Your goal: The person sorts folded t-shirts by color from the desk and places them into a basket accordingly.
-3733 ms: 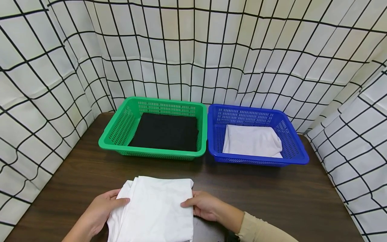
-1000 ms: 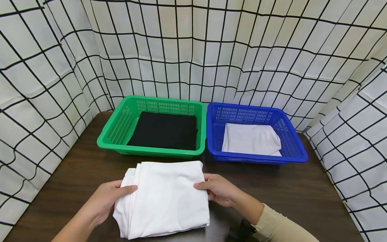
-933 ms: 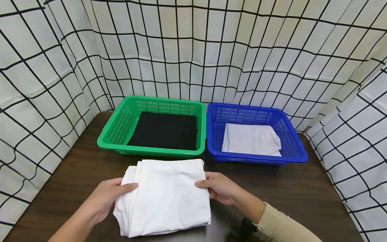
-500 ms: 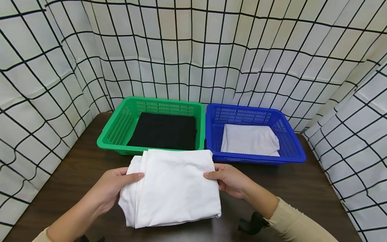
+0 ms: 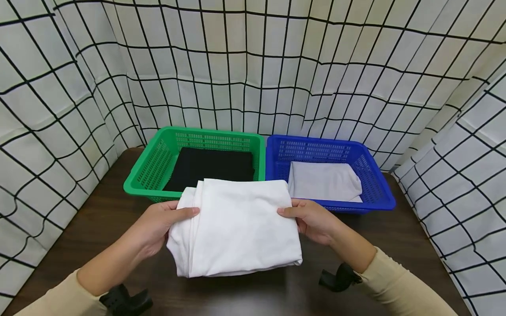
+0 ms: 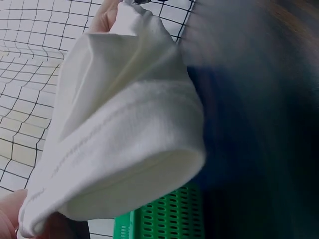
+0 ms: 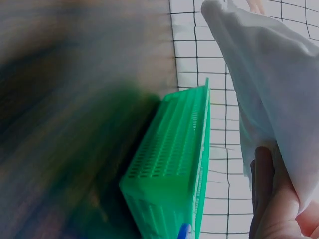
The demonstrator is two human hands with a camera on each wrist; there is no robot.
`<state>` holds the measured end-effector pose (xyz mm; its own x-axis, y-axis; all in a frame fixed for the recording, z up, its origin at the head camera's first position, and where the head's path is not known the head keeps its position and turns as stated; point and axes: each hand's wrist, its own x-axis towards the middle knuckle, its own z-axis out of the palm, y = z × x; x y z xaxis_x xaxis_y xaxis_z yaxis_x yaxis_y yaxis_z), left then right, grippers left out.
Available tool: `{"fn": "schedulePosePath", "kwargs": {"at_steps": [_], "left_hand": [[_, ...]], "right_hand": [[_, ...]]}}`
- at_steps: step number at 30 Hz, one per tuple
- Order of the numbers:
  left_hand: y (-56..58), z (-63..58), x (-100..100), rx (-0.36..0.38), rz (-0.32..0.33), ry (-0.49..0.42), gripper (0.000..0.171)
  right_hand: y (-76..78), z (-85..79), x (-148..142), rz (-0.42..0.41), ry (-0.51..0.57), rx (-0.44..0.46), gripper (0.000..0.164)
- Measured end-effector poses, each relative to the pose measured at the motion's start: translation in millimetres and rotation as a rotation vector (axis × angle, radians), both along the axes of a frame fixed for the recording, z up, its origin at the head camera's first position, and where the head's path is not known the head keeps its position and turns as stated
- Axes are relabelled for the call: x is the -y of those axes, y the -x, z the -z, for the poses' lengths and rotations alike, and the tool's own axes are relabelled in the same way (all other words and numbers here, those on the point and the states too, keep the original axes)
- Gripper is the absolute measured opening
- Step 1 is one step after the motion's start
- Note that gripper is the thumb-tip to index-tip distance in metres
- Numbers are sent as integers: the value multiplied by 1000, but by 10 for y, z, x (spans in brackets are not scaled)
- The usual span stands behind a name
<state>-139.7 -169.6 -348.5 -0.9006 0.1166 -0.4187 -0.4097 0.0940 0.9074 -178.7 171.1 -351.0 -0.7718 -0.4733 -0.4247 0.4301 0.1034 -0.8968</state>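
A folded white T-shirt [image 5: 245, 228] hangs above the table between both hands. My left hand [image 5: 158, 226] grips its left side, thumb on top and the other fingers beneath. At the right side my right hand [image 5: 316, 221] pinches it the same way. In the left wrist view a stitched, open hem of the T-shirt [image 6: 119, 114] droops toward the camera. The T-shirt's far edge overlaps the front of a green basket [image 5: 138, 191] in the head view. Folded black cloth [image 5: 213, 164] lies inside that basket, partly hidden by the T-shirt.
A blue basket [image 5: 371, 180] stands to the right, against the green one, with a folded white cloth [image 5: 324, 180] in it. Both baskets sit at the back of the dark wooden table [image 5: 237, 298]. White curtains [image 5: 237, 66] with a black grid enclose the back and sides.
Both hands have carried the T-shirt forward and to the right, from near the table's front toward the baskets. Its hold at both sides looks the same. The baskets have stayed put.
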Motion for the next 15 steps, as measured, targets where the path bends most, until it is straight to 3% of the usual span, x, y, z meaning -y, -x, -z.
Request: {"fn": "schedulePosePath", "kwargs": {"at_steps": [6,15], "left_hand": [[106,-94,-68,3,19,8,64],[290,-332,-244,-8,41,-12,60]], "right_hand": [[89,-70,-58,32,-29,8,43],[218,-176,-193,62,-14,-40,47]]}}
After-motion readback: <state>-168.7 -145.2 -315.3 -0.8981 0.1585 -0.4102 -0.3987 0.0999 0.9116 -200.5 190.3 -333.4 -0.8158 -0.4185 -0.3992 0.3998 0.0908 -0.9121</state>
